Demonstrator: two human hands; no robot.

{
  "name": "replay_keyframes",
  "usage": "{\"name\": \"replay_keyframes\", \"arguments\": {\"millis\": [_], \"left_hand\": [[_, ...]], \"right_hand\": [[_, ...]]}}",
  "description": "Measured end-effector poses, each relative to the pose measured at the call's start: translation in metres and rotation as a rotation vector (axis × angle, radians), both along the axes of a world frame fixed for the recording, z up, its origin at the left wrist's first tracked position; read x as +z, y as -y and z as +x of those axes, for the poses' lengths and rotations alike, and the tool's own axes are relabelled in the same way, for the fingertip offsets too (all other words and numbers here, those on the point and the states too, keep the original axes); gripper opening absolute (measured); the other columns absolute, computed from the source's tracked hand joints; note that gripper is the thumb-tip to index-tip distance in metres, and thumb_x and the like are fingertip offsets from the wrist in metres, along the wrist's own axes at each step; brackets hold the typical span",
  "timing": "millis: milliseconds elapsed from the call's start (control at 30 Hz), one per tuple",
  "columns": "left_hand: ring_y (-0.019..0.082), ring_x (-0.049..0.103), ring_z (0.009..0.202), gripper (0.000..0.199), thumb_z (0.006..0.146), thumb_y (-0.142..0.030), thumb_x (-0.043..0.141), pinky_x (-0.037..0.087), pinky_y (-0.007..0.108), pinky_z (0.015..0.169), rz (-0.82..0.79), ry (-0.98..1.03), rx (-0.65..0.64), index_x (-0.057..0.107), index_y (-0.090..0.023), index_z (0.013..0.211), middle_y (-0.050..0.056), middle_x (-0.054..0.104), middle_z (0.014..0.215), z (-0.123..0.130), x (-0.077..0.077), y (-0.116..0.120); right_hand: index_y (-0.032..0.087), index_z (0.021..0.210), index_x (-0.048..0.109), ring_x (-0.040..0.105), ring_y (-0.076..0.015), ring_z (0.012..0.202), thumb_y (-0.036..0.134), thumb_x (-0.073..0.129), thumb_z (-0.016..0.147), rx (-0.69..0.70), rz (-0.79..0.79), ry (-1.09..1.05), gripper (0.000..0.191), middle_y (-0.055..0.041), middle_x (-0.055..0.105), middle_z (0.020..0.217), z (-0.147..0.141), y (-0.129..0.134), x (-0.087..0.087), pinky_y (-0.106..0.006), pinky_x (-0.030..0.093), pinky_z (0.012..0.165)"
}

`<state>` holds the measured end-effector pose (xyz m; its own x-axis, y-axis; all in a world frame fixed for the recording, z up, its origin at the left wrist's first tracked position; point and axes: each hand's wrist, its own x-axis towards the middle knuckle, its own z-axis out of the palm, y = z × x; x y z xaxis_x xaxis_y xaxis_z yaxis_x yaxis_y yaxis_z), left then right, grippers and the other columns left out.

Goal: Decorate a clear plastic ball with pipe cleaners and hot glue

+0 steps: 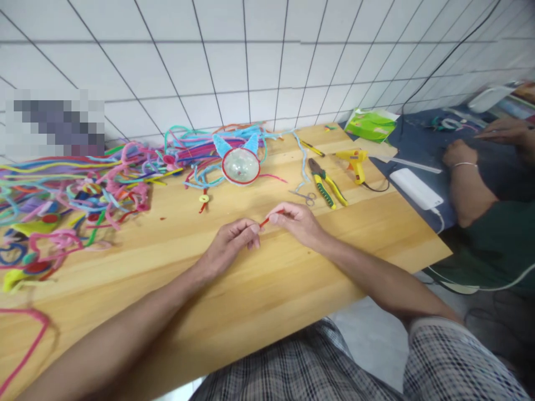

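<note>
Between my two hands is a short red pipe cleaner (264, 223), held just above the wooden table. My left hand (235, 240) pinches its left end between thumb and finger. On the other end, my right hand (297, 221) is closed with a similar pinch. Beyond them stands a clear round dome (241, 166) with a red rim and two blue fuzzy ears. A small red pipe cleaner piece with a pale yellow disc (203, 199) lies left of the dome. Small scissors (308, 197) rest just past my right hand.
Pipe cleaners in many colours (125, 172) heap along the left and back. Pliers (326, 184), a yellow glue gun (355, 162) and a yellow cutter (313, 148) lie at the right. Beyond are a white power strip (416, 188), a green packet (371, 125) and another person's arm (472, 184).
</note>
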<state>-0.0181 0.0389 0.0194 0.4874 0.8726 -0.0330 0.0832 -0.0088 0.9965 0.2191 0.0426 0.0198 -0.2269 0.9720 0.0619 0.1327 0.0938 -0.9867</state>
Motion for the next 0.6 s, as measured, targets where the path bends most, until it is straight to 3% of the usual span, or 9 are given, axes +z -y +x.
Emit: {"name": "replay_keyframes", "arguments": {"millis": [167, 400, 600], "left_hand": [[0.011, 0.063, 0.065, 0.051, 0.101, -0.067, 0.079, 0.053, 0.023, 0.066, 0.080, 0.041, 0.048, 0.080, -0.018, 0.090, 0.004, 0.079, 0.077, 0.0005, -0.0090, -0.0032], [0.013, 0.069, 0.065, 0.045, 0.099, -0.063, 0.084, 0.056, 0.024, 0.064, 0.060, 0.109, 0.045, 0.075, -0.019, 0.100, 0.002, 0.079, 0.076, 0.0038, -0.0101, -0.0016], [0.011, 0.066, 0.061, 0.035, 0.104, -0.054, 0.079, 0.052, 0.022, 0.060, 0.132, 0.086, 0.044, 0.072, -0.020, 0.101, 0.000, 0.077, 0.074, 0.0035, -0.0103, 0.0012]], "right_hand": [[0.023, 0.099, 0.084, 0.067, -0.0154, 0.078, 0.063, 0.087, 0.090, -0.007, -0.039, -0.047, 0.041, -0.0006, 0.079, 0.086, 0.0055, -0.0053, 0.0058, -0.030, 0.058, 0.079], [0.023, 0.097, 0.082, 0.070, -0.0154, 0.076, 0.072, 0.093, 0.081, -0.042, -0.168, -0.198, 0.053, -0.0020, 0.081, 0.088, -0.0001, -0.0037, 0.0037, -0.031, 0.061, 0.077], [0.023, 0.095, 0.082, 0.071, -0.0147, 0.074, 0.065, 0.094, 0.082, -0.062, -0.192, -0.221, 0.046, -0.0016, 0.080, 0.085, -0.0025, -0.0044, 0.0018, -0.030, 0.061, 0.076]]}}
